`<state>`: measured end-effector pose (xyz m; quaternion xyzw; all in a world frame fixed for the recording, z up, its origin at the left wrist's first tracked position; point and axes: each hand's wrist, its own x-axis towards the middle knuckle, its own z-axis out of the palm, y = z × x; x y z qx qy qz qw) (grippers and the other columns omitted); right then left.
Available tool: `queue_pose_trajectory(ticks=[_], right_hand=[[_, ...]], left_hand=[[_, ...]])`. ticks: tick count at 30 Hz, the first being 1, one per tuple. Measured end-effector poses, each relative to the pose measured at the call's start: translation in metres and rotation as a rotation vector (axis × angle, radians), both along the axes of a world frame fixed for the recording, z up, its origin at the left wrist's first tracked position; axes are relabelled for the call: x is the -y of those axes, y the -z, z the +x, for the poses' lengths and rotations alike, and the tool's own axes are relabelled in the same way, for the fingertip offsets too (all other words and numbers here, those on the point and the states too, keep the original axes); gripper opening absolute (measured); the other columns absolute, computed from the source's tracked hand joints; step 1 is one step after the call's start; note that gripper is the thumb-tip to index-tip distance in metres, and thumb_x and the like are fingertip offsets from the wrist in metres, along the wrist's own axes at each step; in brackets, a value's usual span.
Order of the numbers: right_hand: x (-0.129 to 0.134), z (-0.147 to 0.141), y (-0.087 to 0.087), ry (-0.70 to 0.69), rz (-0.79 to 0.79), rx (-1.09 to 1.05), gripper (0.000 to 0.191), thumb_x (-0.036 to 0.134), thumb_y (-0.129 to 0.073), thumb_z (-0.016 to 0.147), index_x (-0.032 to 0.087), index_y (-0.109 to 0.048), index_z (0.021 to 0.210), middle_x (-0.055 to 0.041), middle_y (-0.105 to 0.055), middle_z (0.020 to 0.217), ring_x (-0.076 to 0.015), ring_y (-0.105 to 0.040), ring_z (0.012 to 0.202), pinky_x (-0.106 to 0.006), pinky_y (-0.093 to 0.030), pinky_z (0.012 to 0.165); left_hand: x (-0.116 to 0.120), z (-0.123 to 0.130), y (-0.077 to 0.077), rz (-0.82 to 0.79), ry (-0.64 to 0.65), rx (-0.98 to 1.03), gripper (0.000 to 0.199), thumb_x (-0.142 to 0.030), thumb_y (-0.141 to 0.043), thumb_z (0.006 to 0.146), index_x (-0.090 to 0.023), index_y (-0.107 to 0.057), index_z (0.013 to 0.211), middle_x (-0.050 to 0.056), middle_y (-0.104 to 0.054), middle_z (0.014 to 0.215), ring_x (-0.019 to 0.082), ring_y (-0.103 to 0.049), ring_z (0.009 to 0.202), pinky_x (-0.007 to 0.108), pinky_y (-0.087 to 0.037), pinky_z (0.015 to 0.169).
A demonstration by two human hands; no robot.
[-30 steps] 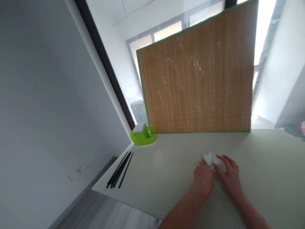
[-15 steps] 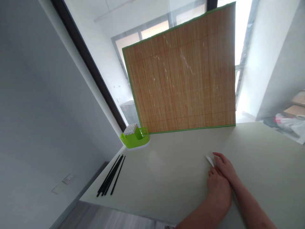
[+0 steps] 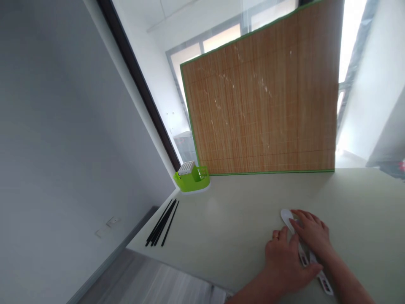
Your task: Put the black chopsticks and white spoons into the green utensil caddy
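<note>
Two white spoons lie close together on the pale table, slanting down to the right. The bowl of one white spoon (image 3: pixel 286 216) shows fully, while the bowl of the second is mostly under my right hand (image 3: pixel 313 232). That hand's thumb and fingers curve around the covered bowl. Nearer to me, my left hand (image 3: pixel 283 257) rests with fingers spread, its fingertips beside the first spoon. Its thumb stretches across the handle of the second white spoon (image 3: pixel 324 282). Dark markings show at the handle ends.
Several black chopsticks (image 3: pixel 163 223) lie at the table's left edge. Behind them stands a green basket (image 3: pixel 190 183) with a white slatted part. A bamboo mat with green edging (image 3: pixel 262 97) stands upright along the back, before a window. A grey wall (image 3: pixel 63 147) is on the left.
My hands, stacked together before, have moved apart; the left has opened and spread. The spoons, mostly covered earlier, now show their handles. The whole view has shifted, moving the scene rightward.
</note>
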<state>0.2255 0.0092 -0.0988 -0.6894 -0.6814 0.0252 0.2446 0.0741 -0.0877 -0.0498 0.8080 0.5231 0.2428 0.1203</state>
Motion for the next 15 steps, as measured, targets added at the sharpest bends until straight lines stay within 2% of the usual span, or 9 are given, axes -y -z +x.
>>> queue_pose_trajectory(ticks=[3,5,7,11,13,15], right_hand=[[0.000,-0.001,0.001,0.040,0.069,0.055,0.050,0.053,-0.033,0.083,0.025,-0.054,0.119,-0.0070,-0.056,0.121,-0.0311,-0.046,0.112,-0.052,-0.033,0.090],[0.002,-0.002,-0.002,0.067,0.160,0.067,0.051,0.054,-0.031,0.084,0.024,-0.055,0.117,-0.0085,-0.057,0.118,-0.0313,-0.046,0.110,-0.050,-0.035,0.089],[0.004,-0.004,-0.008,0.079,0.269,0.056,0.049,0.053,-0.029,0.085,0.023,-0.057,0.113,-0.0084,-0.057,0.115,-0.0311,-0.047,0.108,-0.048,-0.035,0.088],[0.013,-0.015,-0.020,-0.002,0.423,0.015,0.044,0.050,-0.030,0.087,0.023,-0.058,0.108,-0.0069,-0.057,0.113,-0.0295,-0.047,0.107,-0.047,-0.032,0.091],[0.017,-0.023,-0.023,-0.080,0.458,0.002,0.042,0.048,-0.031,0.088,0.024,-0.058,0.108,-0.0063,-0.057,0.114,-0.0288,-0.046,0.107,-0.046,-0.030,0.094],[0.019,-0.029,-0.024,-0.157,0.476,-0.003,0.040,0.047,-0.032,0.088,0.024,-0.058,0.107,-0.0061,-0.058,0.113,-0.0285,-0.047,0.107,-0.046,-0.029,0.094]], left_hand=[[-0.016,-0.050,-0.015,0.092,-0.124,-0.066,0.065,-0.064,-0.040,0.080,-0.025,-0.044,0.131,0.007,-0.039,0.138,0.027,-0.036,0.123,0.042,-0.030,0.104],[-0.032,-0.101,-0.022,0.123,-0.294,-0.165,0.056,-0.055,-0.037,0.086,-0.024,-0.043,0.132,0.008,-0.039,0.139,0.026,-0.035,0.124,0.040,-0.028,0.105],[-0.046,-0.162,-0.026,0.090,-0.505,-0.295,0.052,-0.046,-0.037,0.088,-0.020,-0.041,0.133,0.011,-0.041,0.137,0.027,-0.037,0.123,0.040,-0.029,0.103],[-0.053,-0.285,-0.031,-0.093,-0.907,-0.509,0.062,-0.039,-0.046,0.083,-0.010,-0.033,0.136,0.021,-0.040,0.135,0.033,-0.038,0.122,0.043,-0.032,0.097],[-0.048,-0.332,-0.033,-0.246,-1.055,-0.545,0.070,-0.041,-0.052,0.077,-0.010,-0.030,0.136,0.023,-0.039,0.134,0.036,-0.039,0.121,0.046,-0.034,0.093],[-0.042,-0.365,-0.034,-0.357,-1.127,-0.545,0.073,-0.043,-0.055,0.073,-0.010,-0.032,0.134,0.024,-0.041,0.132,0.038,-0.040,0.120,0.048,-0.036,0.090]])
